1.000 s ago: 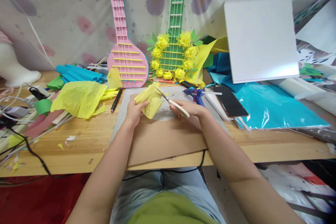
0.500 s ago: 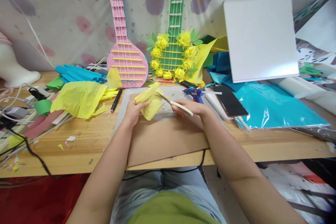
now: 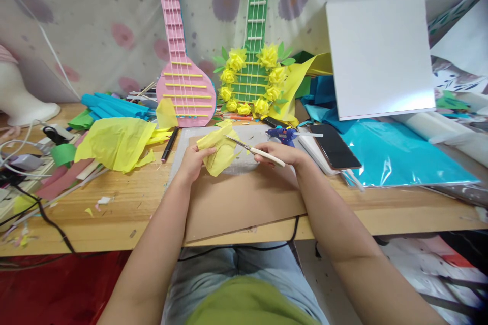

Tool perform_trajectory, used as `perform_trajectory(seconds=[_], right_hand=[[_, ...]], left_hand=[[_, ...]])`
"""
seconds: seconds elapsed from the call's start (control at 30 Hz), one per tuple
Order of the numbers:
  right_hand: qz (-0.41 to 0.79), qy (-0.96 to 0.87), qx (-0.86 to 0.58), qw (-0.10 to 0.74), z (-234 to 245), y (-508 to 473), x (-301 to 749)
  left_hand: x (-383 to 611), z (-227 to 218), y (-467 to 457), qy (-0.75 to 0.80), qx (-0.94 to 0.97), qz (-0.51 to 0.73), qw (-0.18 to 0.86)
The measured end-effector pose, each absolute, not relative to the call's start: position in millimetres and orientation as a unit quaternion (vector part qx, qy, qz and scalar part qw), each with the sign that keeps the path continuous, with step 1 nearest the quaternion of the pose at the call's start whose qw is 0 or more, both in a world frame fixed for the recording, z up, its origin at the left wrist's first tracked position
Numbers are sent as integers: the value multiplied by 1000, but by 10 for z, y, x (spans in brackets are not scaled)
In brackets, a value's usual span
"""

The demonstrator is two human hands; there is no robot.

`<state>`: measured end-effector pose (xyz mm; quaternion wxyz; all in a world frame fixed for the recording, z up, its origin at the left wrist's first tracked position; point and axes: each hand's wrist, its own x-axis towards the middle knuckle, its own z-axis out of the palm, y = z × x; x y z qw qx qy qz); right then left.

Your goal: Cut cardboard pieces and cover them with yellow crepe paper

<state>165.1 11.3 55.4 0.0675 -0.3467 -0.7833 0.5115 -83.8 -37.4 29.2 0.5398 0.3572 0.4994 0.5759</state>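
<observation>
My left hand (image 3: 193,161) pinches a piece of yellow tissue paper (image 3: 220,155) between thumb and fingers, holding it up over the board. In my right hand (image 3: 277,153) is a pair of scissors (image 3: 265,155) with cream-white handles, its blades pointing left at the paper's right edge. Whether the blades touch the paper is hard to make out. Below both hands lies a brown cardboard sheet (image 3: 244,203), partly over a grey mat (image 3: 183,144). A blue glue gun (image 3: 282,135) rests just beyond my right hand.
Behind stand a pink paper guitar (image 3: 186,89) and a green one (image 3: 251,78) ringed with yellow paper flowers. More yellow tissue paper (image 3: 114,143) and a black marker (image 3: 170,145) lie left. A phone (image 3: 336,146), blue packet (image 3: 404,155) and white board (image 3: 381,58) are right. Cables (image 3: 46,213) run along the left.
My right hand has drawn the scissors slightly right and away from the paper. The yellow tissue paper has shifted a little in my left hand.
</observation>
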Motion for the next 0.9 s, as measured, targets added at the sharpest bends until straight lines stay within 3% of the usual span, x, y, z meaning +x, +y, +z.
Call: perform_trajectory(seconds=[0.9], right_hand=[[492, -781, -384, 25, 592, 123, 1661]], left_hand=[[-930, 264, -337, 480, 379, 579, 539]])
